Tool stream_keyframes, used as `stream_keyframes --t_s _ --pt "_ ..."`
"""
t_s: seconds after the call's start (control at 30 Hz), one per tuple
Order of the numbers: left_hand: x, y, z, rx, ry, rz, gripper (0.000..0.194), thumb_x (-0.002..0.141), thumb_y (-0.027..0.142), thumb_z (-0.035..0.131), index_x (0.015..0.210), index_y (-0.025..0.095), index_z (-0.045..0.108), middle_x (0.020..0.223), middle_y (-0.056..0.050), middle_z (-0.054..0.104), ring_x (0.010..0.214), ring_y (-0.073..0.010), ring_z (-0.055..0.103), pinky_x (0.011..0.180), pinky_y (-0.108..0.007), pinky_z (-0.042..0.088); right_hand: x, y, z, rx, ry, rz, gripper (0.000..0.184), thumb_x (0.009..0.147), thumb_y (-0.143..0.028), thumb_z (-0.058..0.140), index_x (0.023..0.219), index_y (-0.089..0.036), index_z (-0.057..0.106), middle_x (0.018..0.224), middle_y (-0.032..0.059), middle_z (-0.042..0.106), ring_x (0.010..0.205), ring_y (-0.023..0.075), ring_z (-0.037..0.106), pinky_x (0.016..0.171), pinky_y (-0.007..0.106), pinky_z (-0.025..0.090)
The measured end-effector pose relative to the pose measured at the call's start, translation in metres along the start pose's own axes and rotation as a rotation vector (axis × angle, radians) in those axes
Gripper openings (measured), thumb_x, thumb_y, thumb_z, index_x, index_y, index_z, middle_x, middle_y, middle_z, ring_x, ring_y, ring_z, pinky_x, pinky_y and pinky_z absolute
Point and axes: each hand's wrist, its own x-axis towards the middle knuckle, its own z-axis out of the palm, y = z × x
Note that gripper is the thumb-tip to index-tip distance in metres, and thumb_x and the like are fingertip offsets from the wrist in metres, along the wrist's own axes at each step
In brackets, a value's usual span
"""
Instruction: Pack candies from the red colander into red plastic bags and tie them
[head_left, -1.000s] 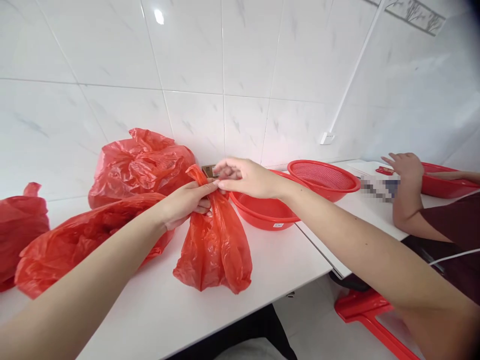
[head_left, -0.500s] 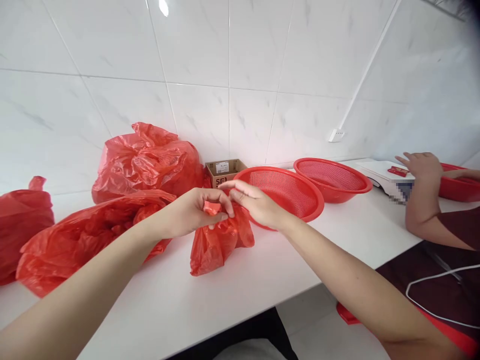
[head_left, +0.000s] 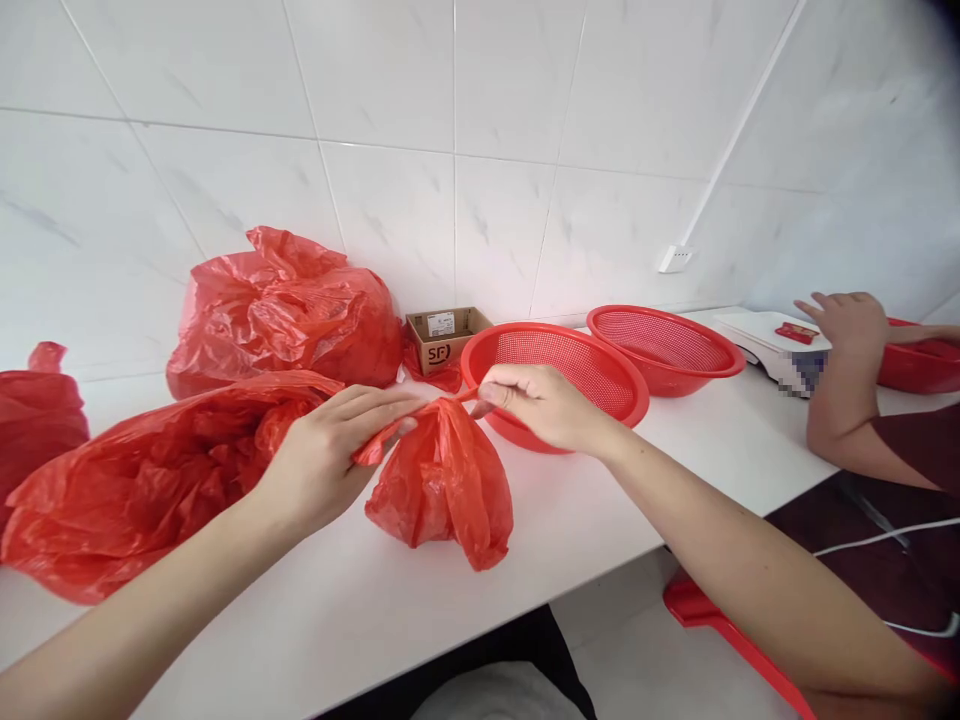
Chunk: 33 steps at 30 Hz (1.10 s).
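A small red plastic bag stands on the white table in front of me. My left hand pinches one of its handles at the left. My right hand is closed on the other handle at the right, and the two handles are pulled apart over the bag's top. What is inside the bag is hidden.
Larger red bags lie at the left and against the tiled wall, another at the far left. A small cardboard box and two red colander baskets stand behind. Another person's arm rests at the right by a white scale.
My hands were together at the bag's neck; they have drawn apart, each pulling a handle sideways. The bag came down onto the table and stands fuller.
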Motion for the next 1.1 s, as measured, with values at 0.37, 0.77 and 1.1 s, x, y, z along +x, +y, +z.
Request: stream_keyframes --t_s 0.37,0.77,1.1 --pt "-0.029 0.021 -0.004 -0.254 -0.101 -0.232 0.018 0.091 0.032 0.061 0.099 0.028 0.077 0.115 -0.005 0.072 0.116 -0.027 0.057 0.098 -0.034 0.045 0.045 0.044 -0.004 -0.184 0.121 0.132 0.028 0.096 -0.029 0.047 0.076 -0.018 0.062 0.085 0.0057 0.072 0.079 0.0165 0.063 0.075 0.031 0.047" --pt "0.022 0.013 0.037 -1.126 -0.21 -0.843 0.023 0.073 0.035 0.082 0.082 0.015 0.078 0.084 -0.009 0.074 0.081 -0.0189 0.064 0.081 -0.03 0.049 0.037 -0.019 0.03 -0.08 0.019 -0.157 0.014 0.09 -0.029 0.062 0.081 -0.019 0.066 0.118 0.0059 0.06 0.103 0.0163 0.059 0.093 0.035 0.046" --pt "0.018 0.023 0.044 -1.08 0.16 -0.789 0.033 0.077 0.047 0.076 0.06 0.019 0.07 0.071 -0.002 0.067 0.075 -0.0148 0.059 0.075 -0.024 0.046 -0.02 0.0 0.098 0.225 0.527 -0.005 0.075 0.083 -0.037 0.071 0.146 -0.028 0.031 0.151 0.0097 0.039 0.141 0.0245 0.037 0.116 0.045 0.034"
